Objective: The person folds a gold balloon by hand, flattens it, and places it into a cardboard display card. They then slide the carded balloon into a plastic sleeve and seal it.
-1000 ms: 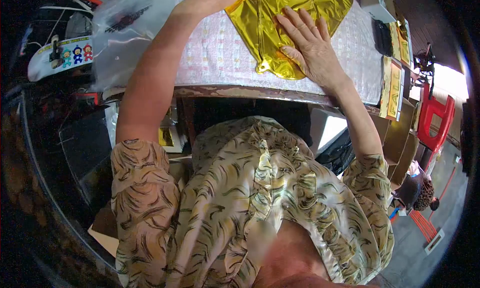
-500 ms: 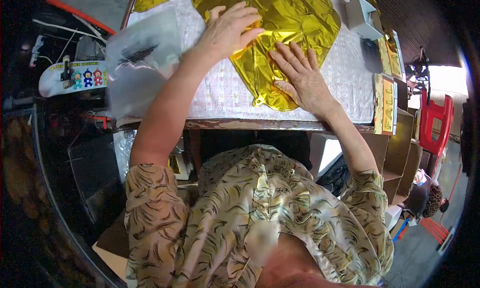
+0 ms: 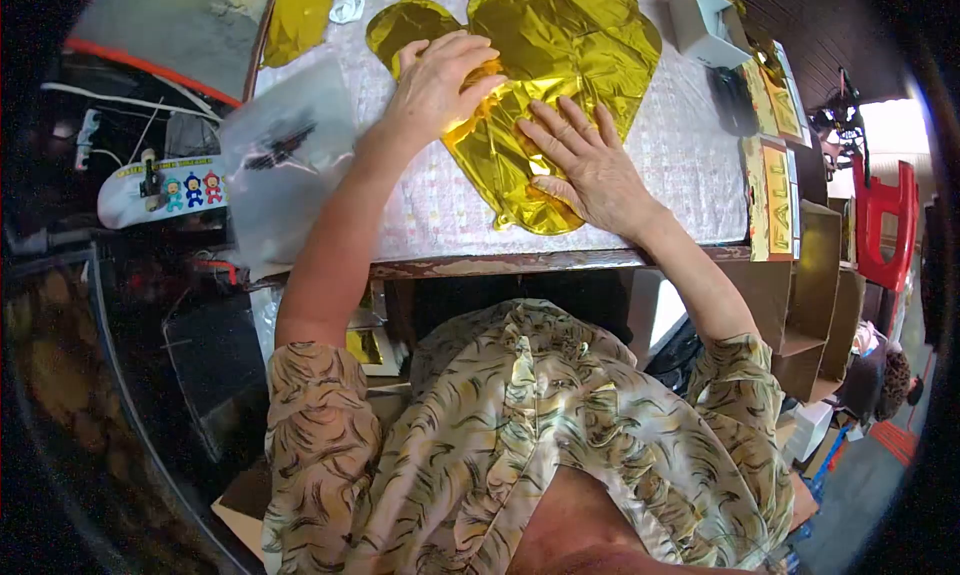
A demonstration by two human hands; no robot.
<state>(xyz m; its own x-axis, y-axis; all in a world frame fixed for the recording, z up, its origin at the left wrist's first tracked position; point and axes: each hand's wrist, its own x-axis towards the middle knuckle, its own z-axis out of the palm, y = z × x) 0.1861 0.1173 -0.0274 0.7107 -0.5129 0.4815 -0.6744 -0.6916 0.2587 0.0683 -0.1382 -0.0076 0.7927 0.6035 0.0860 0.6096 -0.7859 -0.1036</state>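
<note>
A shiny gold foil piece (image 3: 570, 35) with rounded lobes and small tabs at its edge lies flat and creased on the cloth-covered table (image 3: 405, 210). My left hand (image 3: 435, 85) rests on its left part, fingers bent a little and thumb apart. On its lower right part my right hand (image 3: 590, 170) lies flat with the fingers spread. Both palms hide some of the foil. Left of my left forearm is a clear plastic bag (image 3: 290, 155) with dark marks, lying over the table's edge.
More gold foil (image 3: 300, 15) and a crumpled white item (image 3: 352, 0) lie at the back left. A white box (image 3: 708, 25), a dark object (image 3: 733, 100) and lettered boxes (image 3: 770, 200) line the right side. A red stool (image 3: 887, 225) stands beyond.
The view has shifted slightly, showing more of the foil's top edge. Both hands remain on the foil in nearly the same places, with the right fingers still spread.
</note>
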